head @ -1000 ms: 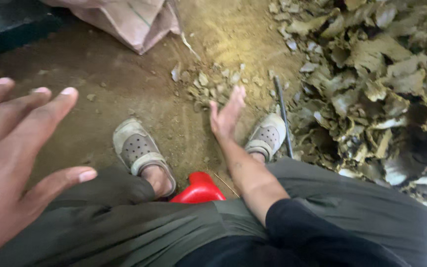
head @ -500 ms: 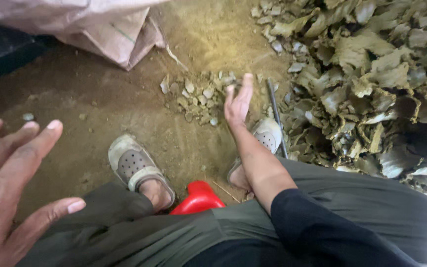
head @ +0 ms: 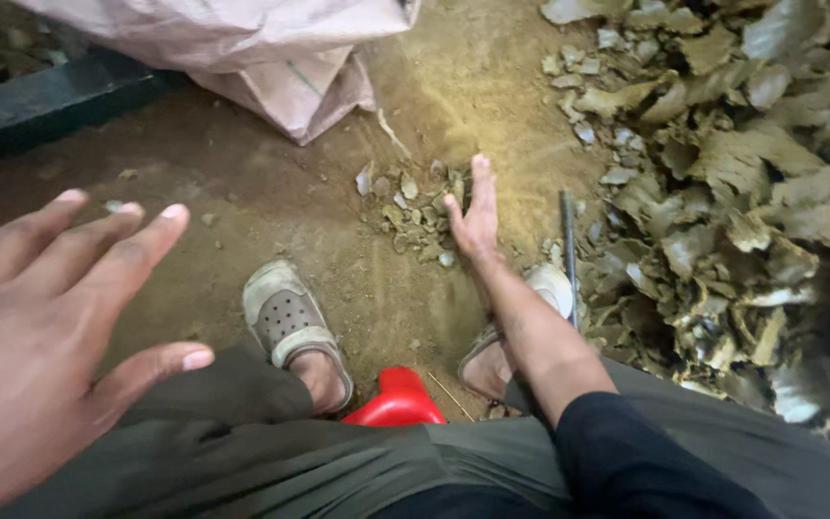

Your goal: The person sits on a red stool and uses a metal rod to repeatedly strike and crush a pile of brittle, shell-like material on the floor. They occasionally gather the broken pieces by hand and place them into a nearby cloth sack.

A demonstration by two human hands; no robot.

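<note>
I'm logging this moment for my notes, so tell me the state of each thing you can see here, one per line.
Left hand: raised close to the camera, fingers spread, holding nothing.
Right hand: stretched down to the ground, flat against the small pile of leaf bits.
Big leaf heap: dry, crumpled, loosely piled.
Sack: slumped on the ground.
Thin rod: lying beside the heap.
Red stool: mostly hidden under the person.

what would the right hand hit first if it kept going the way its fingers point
The right hand, fingers pointing up the frame, lies against the small heap of dry leaf scraps; beyond its fingertips there is only bare dirt floor, as far as depth shows.
</note>
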